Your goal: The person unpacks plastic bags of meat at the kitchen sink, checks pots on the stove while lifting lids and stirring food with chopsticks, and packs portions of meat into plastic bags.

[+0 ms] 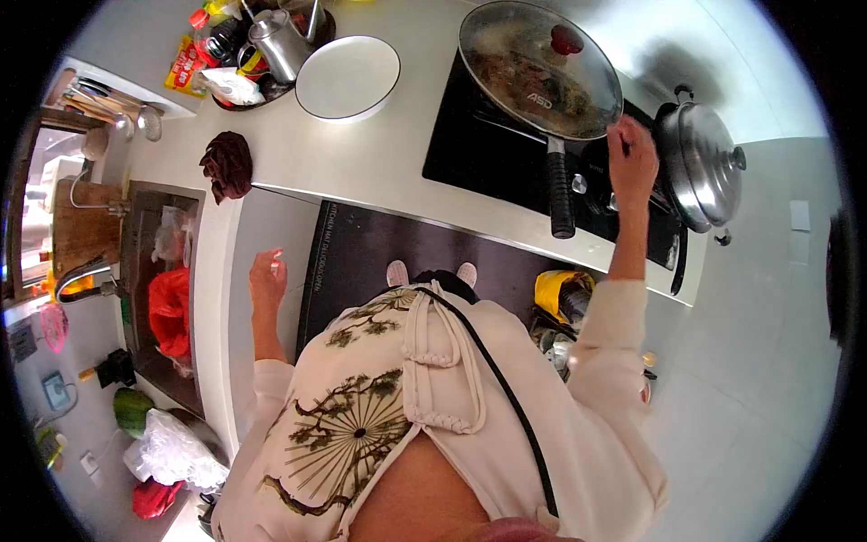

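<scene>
My right hand (632, 149) is at the right rim of a frying pan covered by a glass lid (506, 68) with a red knob. Its fingers are curled together, and whether they touch the rim or hold anything small is hidden. Cooked food shows dimly through the glass. The pan's black handle (561, 194) points toward me over the black cooktop (461, 131). My left hand (268, 275) hangs beside the counter edge, its fingers loosely bent and apart, with nothing in them.
A lidded steel pot (709, 167) stands right of the pan. On the counter (361, 172) are a white plate (348, 79), a dark cloth (227, 166) and a tray with a metal oil pot (280, 45) and bottles. The sink (135, 212) with red bags lies left.
</scene>
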Motion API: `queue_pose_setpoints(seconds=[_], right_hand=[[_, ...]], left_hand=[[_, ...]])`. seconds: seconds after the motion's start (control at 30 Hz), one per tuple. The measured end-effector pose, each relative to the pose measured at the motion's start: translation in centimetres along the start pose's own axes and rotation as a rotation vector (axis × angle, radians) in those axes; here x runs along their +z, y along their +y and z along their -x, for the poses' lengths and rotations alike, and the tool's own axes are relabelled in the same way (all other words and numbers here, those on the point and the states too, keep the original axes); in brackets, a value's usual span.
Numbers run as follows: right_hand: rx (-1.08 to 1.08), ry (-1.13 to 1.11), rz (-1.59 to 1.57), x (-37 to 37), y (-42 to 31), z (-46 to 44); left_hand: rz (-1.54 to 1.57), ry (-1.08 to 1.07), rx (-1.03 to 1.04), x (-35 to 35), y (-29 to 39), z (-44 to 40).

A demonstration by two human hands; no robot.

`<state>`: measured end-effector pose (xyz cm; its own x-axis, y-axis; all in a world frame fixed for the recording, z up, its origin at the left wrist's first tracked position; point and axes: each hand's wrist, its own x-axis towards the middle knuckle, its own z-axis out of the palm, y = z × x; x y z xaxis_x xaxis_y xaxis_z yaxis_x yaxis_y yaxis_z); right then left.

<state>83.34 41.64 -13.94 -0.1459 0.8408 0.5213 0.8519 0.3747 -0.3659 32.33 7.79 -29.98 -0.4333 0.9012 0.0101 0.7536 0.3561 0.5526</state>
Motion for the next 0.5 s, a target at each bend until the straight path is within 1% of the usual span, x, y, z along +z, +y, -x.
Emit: queue_pose_setpoints(seconds=[0.07, 0.1, 0.17, 0.2, 0.27, 0.3, 0.37, 0.4, 0.5], right_hand=[[-0.092, -0.074, 0.118, 0.1, -0.8, -3.8], [-0.135, -0.127, 0.18, 0.7, -0.9, -5.7], [-0.231, -0.169, 0.351, 2.8, -1.0, -9.5], [-0.232, -0.164, 0.348, 3.8, -1.5, -10.8], [-0.221, -0.267, 0.57, 5.6, -2.8, -13.1], [-0.23, -0.262, 0.563, 6.3, -3.0, -14.0], [-0.126, -0.506, 0.51, 7.8, -3.5, -15.4], [-0.141, -0.505, 0.505, 8.6, -3.5, -15.8], [-0.172, -0.411, 0.499, 10.5, -1.6, -16.3]], left_hand=[[0.027, 0.034, 0.025, -0.1, -0.2, -0.2], [0.055, 0.069, 0.044, -0.1, -0.2, -0.1], [0.038, 0.07, 0.051, -0.4, 0.1, 0.1], [0.021, 0.071, 0.055, -0.6, 0.2, 0.3], [0.012, 0.091, 0.059, -0.7, 0.2, 0.9], [0.005, 0.105, 0.061, -0.8, 0.1, 1.4], [0.014, 0.094, 0.009, -0.9, -0.6, 2.4], [0.028, 0.073, -0.037, -1.0, -0.9, 3.0], [0.025, 0.129, -0.076, -1.5, -0.9, 5.2]])
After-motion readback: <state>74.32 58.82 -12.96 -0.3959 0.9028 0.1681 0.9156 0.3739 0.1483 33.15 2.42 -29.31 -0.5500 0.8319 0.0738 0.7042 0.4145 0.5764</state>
